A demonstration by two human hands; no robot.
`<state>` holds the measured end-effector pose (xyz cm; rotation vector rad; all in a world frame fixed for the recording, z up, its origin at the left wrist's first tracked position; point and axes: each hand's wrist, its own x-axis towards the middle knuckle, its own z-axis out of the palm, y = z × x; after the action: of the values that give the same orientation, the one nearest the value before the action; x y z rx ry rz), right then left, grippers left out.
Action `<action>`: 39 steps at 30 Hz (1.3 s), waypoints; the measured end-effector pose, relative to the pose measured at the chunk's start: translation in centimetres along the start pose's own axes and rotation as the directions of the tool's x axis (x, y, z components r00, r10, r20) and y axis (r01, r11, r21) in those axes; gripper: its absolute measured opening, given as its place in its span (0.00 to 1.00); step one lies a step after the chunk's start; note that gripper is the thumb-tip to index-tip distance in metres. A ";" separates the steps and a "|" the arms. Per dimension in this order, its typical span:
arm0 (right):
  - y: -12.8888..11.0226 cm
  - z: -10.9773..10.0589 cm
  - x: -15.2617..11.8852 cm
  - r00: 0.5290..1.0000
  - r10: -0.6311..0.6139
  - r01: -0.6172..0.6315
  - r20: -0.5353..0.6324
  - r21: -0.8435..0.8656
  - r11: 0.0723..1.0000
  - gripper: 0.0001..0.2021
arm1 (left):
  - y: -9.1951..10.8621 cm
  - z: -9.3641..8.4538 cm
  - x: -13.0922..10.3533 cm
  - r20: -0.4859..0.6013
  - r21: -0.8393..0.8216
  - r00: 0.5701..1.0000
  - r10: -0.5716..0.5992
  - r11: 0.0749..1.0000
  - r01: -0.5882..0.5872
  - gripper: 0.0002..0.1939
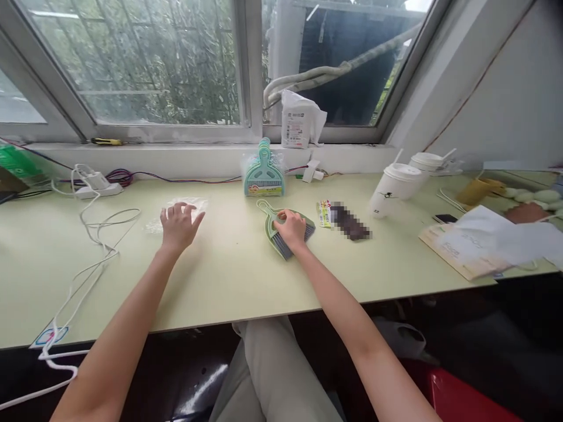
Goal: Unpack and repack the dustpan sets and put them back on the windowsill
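My right hand (291, 228) grips a small green dustpan and brush set (273, 227) lying on the table, its grey bristles toward me. Thumb and fingers are closed about the middle of the set, hiding part of it. Over a crumpled clear plastic bag (197, 205) at the left, my left hand (179, 225) is spread with the thumb apart; whether its fingertips touch the bag I cannot tell. Several similar dustpan sets (264, 176) stand stacked in clear wrapping against the wall. A printed label card (324, 214) lies right of my right hand, beside a pixelated dark object (350, 223).
White cables (94, 234) trail down the table's left side from a power strip (100, 189). Two lidded paper cups (393, 190) with straws stand at the right, near a paper bag (453, 246) and a phone (445, 218). A yellow-handled cutter (107, 142) rests on the sill.
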<state>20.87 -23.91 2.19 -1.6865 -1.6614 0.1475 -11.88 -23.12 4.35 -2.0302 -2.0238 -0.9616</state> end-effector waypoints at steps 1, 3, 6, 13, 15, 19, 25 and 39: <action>-0.2 -0.3 -0.1 0.999 0.001 0.000 -0.034 0.027 1.000 0.06 | 1.9 0.2 -0.2 -0.005 -0.136 1.000 -0.023 0.990 0.023 0.28; -0.6 -0.8 -0.2 0.995 0.004 0.005 -0.101 0.091 0.996 0.07 | 6.2 1.0 -0.7 0.209 -0.461 0.977 -0.037 0.878 0.131 0.32; -1.0 -1.3 -0.2 0.990 -0.011 0.040 -0.140 0.201 0.979 0.09 | 12.7 3.3 -1.8 0.614 -0.707 0.760 0.212 0.576 0.411 0.34; 2.5 -2.7 1.7 0.998 0.010 0.000 -0.061 0.151 0.989 0.17 | 15.6 7.4 -2.4 0.601 -0.772 0.799 -0.033 0.233 0.591 0.25; 4.3 -2.8 2.0 0.988 0.096 -0.099 -0.121 -0.017 0.995 0.20 | 13.6 7.1 -1.8 0.613 -0.769 0.780 -0.129 0.131 0.626 0.21; 6.6 -2.2 1.9 0.980 0.193 -0.177 0.057 -0.209 0.962 0.23 | 10.7 5.8 -0.7 0.570 -0.816 0.786 -0.241 -0.056 0.575 0.16; 5.5 -2.5 1.6 0.973 0.022 -0.002 0.232 -0.088 0.996 0.17 | 9.7 5.6 -0.5 0.490 -0.869 0.808 -0.328 -0.109 0.483 0.18; 3.0 -1.4 0.2 0.907 -0.208 0.239 0.365 -0.040 0.970 0.16 | 8.2 6.8 -0.2 0.539 -0.842 0.757 -0.370 -0.213 0.495 0.15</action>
<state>24.16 -23.94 1.57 -1.5813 -2.1485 0.2930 -1.83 -20.68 1.74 -1.2917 -2.2860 -3.4755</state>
